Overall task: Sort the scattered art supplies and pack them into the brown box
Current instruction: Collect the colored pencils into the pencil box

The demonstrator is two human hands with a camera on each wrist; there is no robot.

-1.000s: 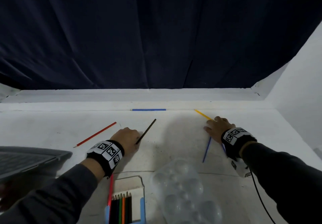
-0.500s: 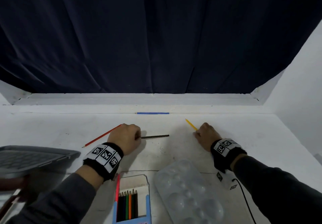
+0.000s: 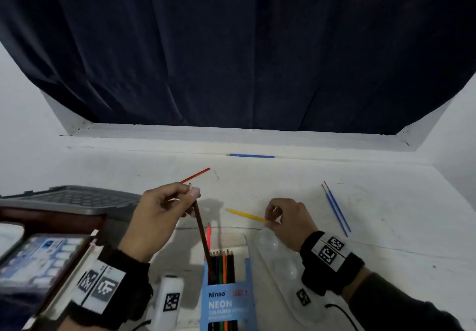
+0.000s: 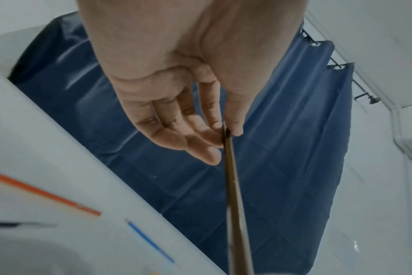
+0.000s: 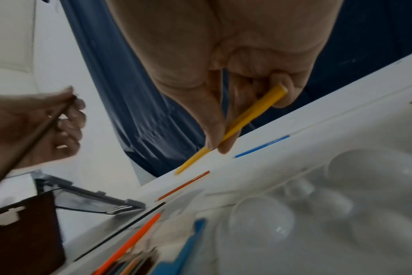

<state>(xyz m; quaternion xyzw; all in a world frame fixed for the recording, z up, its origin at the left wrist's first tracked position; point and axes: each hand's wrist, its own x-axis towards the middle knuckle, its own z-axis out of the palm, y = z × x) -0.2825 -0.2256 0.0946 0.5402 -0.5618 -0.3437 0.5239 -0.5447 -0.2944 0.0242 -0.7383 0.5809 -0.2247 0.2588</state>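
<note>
While a dark navy curtain [image 3: 231, 47] hangs behind the white table [image 3: 386, 214], a slim brown pencil [image 3: 202, 230] is pinched by the left hand [image 3: 164, 209], its lower end inside the blue pencil box [image 3: 226, 292] at 6 o'clock. A yellow pencil [image 3: 246, 215], pointing toward 10 o'clock, is pinched by the right hand [image 3: 288, 223].

Dark brown pencil [image 3: 202, 230] in left hand [image 3: 159, 212]; yellow pencil [image 3: 246, 215] in right hand [image 3: 288, 223]; red pencil [image 3: 196, 175] and blue pencil [image 3: 252, 156] on white table [image 3: 386, 202]; two blue-handled brushes [image 3: 336, 208]; pencil box [image 3: 226, 302] blue with white "NEON" lettering; curtain [image 3: 231, 47] dark navy; wristbands [image 3: 332, 260] black with black-and-white square tags; clear palette [image 3: 286, 271]; grey tray [image 3: 72, 199].
</note>
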